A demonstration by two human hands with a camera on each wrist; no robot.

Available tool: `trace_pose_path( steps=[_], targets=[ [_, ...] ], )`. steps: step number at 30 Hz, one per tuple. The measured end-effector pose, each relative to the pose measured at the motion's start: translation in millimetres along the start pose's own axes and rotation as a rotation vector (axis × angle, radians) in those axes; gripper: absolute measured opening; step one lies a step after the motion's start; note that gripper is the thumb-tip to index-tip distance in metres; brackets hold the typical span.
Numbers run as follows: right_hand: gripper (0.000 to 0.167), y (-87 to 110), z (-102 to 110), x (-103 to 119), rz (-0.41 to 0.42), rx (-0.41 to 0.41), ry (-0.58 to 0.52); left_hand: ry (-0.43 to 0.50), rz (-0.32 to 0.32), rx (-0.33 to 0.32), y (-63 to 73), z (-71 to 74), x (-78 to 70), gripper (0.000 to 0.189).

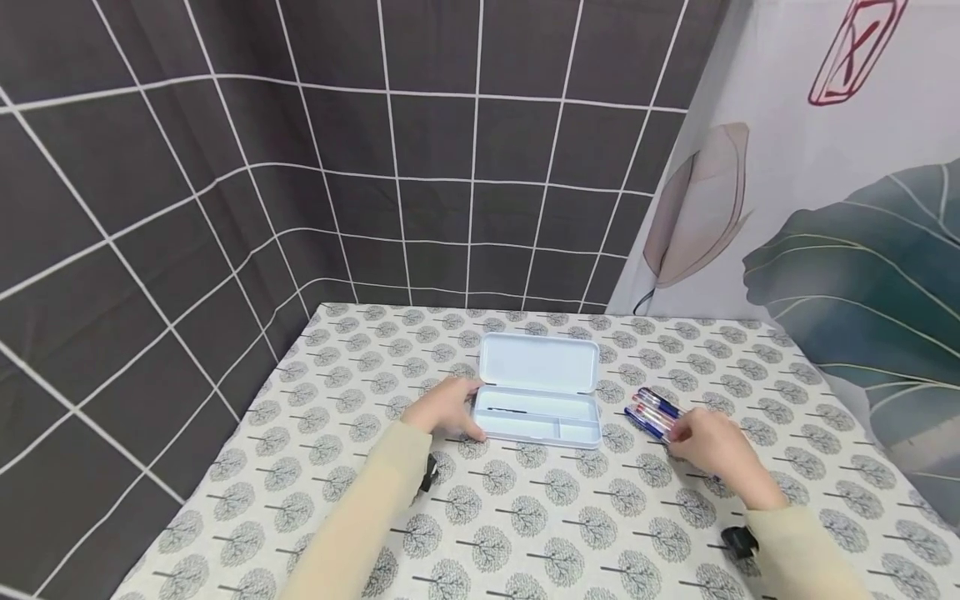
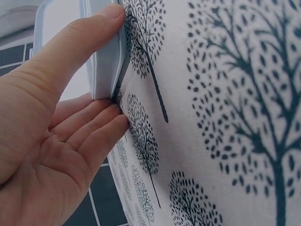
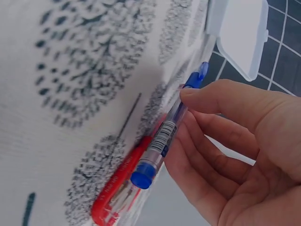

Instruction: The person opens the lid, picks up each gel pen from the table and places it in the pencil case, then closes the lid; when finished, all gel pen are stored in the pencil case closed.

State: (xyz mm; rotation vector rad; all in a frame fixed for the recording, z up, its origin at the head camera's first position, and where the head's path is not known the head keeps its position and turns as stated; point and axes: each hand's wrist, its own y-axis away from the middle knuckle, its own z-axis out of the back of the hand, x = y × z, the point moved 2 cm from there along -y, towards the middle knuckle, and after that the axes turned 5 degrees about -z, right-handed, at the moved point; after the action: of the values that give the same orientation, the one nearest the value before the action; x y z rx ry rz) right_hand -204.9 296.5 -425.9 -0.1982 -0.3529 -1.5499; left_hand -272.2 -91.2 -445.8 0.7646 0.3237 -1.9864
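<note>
An open pale blue pencil case [image 1: 538, 427] lies on the table, its lid [image 1: 538, 362] tipped back. My left hand [image 1: 442, 406] grips the case's left end, with the thumb by the front corner and the fingers at the side, as the left wrist view shows on the case wall [image 2: 104, 70]. To the right, several pens [image 1: 651, 415] with blue and red parts lie side by side. With thumb and fingers, my right hand [image 1: 712, 446] pinches a clear-barrelled blue pen [image 3: 164, 134]. Beside that pen is a red item [image 3: 124, 176] with printed lettering.
A thin dark stick [image 1: 507, 409] lies in the case's long compartment; dividers split the front part. Tree-patterned cloth covers the table [image 1: 517, 517]. Behind stands a dark gridded curtain [image 1: 427, 133], with a leaf-printed white one [image 1: 795, 167] on the right.
</note>
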Motion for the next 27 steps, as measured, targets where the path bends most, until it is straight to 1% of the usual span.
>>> trace_pose_path(
  steps=[5,10,18,27],
  targets=[
    [0.012,-1.4,3,2,0.024,-0.001,-0.034,-0.010,0.017,0.004,0.1,-0.1,-0.1,0.094],
    [0.013,-3.0,7,5,0.047,-0.023,-0.038,-0.014,0.016,0.007,0.3,0.0,-0.6,0.093],
    [0.011,-7.7,7,8,0.082,-0.044,-0.041,-0.003,0.023,0.007,0.3,-0.1,0.2,0.094],
    [0.012,-16.7,11,21,0.131,-0.090,-0.054,0.005,0.020,0.004,0.3,1.5,-2.3,0.093]
  ],
)
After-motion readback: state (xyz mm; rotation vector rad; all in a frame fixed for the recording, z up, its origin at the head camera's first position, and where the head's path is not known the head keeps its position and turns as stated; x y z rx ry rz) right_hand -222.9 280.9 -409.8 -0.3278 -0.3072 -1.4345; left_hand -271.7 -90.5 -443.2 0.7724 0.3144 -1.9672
